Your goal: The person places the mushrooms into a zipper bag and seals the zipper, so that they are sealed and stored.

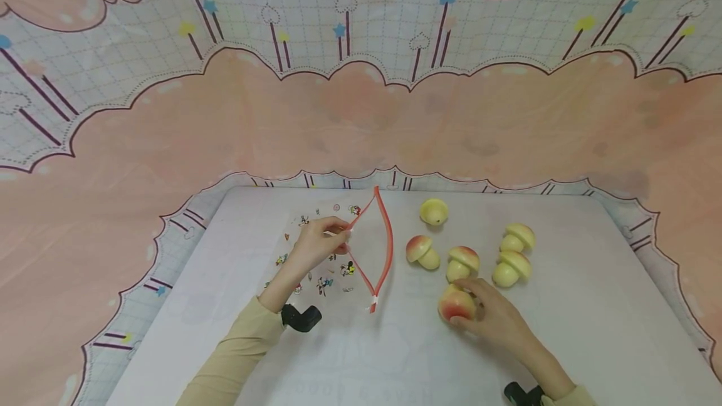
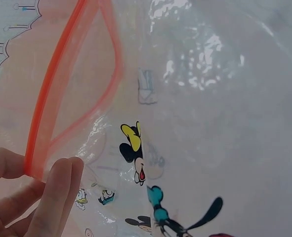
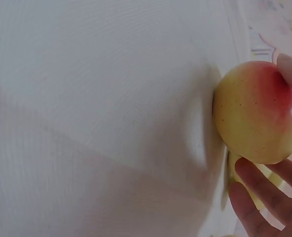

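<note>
On the near part of the tabletop (image 1: 586, 343), a little right of its middle, my right hand (image 1: 493, 315) has thumb and fingers curled around a red-and-yellow round toy (image 1: 454, 304). I cannot tell whether the toy touches the surface. Across to the left, and slightly farther off, my left hand (image 1: 317, 242) pinches one red edge of a clear bag (image 1: 388, 237) printed with cartoon figures; its mouth gapes toward the toys. The hands are well apart, with the bag's mouth and bare tabletop between them.

Just past the round toy I see a toy mushroom (image 1: 464, 262), with a tilted mushroom (image 1: 422, 252) near it on the bag side. Toward the right edge sit a front mushroom (image 1: 512, 268) and a back mushroom (image 1: 517, 237), close together. Nearest the far edge lies a yellow toy (image 1: 434, 212); beyond that edge spreads a patterned cloth (image 1: 406, 127).
</note>
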A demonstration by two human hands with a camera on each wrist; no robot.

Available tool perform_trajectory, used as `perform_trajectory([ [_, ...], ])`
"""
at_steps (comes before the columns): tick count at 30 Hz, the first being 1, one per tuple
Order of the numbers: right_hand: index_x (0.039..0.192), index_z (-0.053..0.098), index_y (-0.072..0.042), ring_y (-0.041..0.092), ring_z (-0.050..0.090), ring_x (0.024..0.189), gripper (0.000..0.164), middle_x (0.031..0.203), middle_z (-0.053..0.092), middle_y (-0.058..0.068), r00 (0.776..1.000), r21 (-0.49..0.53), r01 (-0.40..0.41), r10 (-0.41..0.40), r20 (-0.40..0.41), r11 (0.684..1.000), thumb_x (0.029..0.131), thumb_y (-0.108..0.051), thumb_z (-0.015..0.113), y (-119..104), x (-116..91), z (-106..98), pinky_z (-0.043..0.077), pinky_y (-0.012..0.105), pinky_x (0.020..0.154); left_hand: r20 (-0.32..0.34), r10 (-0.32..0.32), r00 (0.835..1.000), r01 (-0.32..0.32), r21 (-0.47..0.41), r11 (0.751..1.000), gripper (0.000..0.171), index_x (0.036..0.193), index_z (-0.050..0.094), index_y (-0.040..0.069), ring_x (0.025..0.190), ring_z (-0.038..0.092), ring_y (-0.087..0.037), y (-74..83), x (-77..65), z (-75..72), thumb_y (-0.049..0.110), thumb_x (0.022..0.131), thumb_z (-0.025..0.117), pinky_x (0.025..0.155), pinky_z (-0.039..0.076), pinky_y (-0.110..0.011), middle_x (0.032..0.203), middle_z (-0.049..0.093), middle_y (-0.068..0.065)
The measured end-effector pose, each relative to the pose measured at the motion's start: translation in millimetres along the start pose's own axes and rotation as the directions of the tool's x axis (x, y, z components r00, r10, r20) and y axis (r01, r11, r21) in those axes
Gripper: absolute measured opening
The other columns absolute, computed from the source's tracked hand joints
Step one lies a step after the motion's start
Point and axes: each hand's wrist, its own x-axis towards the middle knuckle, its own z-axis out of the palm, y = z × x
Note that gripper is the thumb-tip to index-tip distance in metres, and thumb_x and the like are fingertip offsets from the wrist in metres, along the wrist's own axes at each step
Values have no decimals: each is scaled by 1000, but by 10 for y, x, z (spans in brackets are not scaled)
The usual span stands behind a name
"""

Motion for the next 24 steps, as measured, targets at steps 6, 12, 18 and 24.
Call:
perform_trajectory([
  [6, 129, 57, -16, 19, 61, 102, 64, 126, 60, 1, 1000, 15, 15, -16, 2, 1000, 74, -39, 80, 16, -11, 38, 51, 40, 83, -2, -3, 1000, 3, 3, 1000, 24, 113, 67, 5, 70, 71, -13, -11, 7, 4, 17, 92, 63, 73, 59, -31, 99, 71, -14],
  [12, 128, 58, -16, 19, 61, 100, 62, 127, 58, 1, 1000, 16, 24, -24, 6, 1000, 75, -39, 80, -9, -22, 25, 51, 37, 80, -2, -5, 1000, 5, -8, 1000, 27, 114, 65, 2, 69, 70, -12, 0, 2, 4, 17, 92, 62, 73, 60, -30, 97, 71, -14],
  [18, 125, 60, -16, 14, 60, 97, 59, 122, 60, -1, 998, -14, 56, -57, -29, 998, 74, -35, 81, -25, -33, 35, 52, 31, 79, -5, -4, 1000, 4, -6, 1000, 29, 116, 65, 1, 69, 70, -12, 8, -8, 3, 18, 92, 62, 74, 60, -30, 95, 71, -12],
  [24, 125, 60, -16, 14, 61, 96, 57, 122, 60, -1, 997, -16, 64, -65, -33, 998, 75, -33, 81, -23, -40, 48, 53, 28, 78, -9, 0, 1000, 0, -1, 1000, 25, 113, 66, 5, 69, 70, -12, 12, -17, -2, 18, 92, 62, 74, 59, -31, 95, 71, -11],
])
